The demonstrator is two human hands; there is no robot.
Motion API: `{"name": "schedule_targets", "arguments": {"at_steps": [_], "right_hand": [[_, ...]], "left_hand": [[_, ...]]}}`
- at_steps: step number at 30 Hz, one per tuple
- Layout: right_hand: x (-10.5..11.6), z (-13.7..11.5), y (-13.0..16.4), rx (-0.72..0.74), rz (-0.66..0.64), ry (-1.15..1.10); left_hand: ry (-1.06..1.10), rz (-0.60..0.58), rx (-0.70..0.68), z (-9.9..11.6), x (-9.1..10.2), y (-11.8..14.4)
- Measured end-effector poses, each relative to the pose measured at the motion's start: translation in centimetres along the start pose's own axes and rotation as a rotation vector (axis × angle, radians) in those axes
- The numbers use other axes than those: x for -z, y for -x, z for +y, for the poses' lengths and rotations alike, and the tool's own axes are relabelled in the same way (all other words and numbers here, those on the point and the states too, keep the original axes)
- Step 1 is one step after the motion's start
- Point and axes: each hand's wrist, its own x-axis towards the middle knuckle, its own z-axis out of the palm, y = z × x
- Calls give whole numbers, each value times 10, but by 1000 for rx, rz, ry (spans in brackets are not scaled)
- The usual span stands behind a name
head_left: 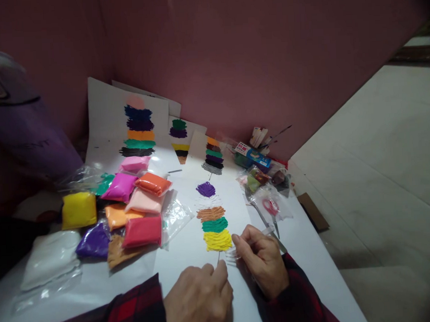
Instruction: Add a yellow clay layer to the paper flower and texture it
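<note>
My left hand [198,299] rests curled on a white sheet [183,249], fingertips near the lower end of a stack of textured clay bands: purple, white, brown, green and yellow [217,240]. My right hand [262,259] grips a clear plastic fork [231,256], its prongs lying just under the yellow band. Both sleeves are red-and-black plaid.
Bags of coloured clay [124,209] lie in a pile at the left, with a white bag [49,258] nearer me. Finished sheets [137,129] lean on the pink wall. A metal fork [255,204], red scissors [271,208] and small packets [259,170] sit at the right by the table edge.
</note>
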Motion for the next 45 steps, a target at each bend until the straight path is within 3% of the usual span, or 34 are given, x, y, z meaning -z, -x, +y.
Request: {"name": "schedule_targets", "arguments": {"at_steps": [9,21,32,41,45], "right_hand": [[-1,1,-2,36,42,139],[1,-3,-3,14,68,185],[1,4,-3,24,125,226],[2,4,0,-65,87,18],[0,3,0,-39,67,40]], "left_hand": [[-10,-29,-14,-1,0,0],[-8,61,-9,1,-2,1],[-13,37,20,0,-3,2],[-9,36,7,-1,-2,0],[-14,47,14,0,-3,1]]}}
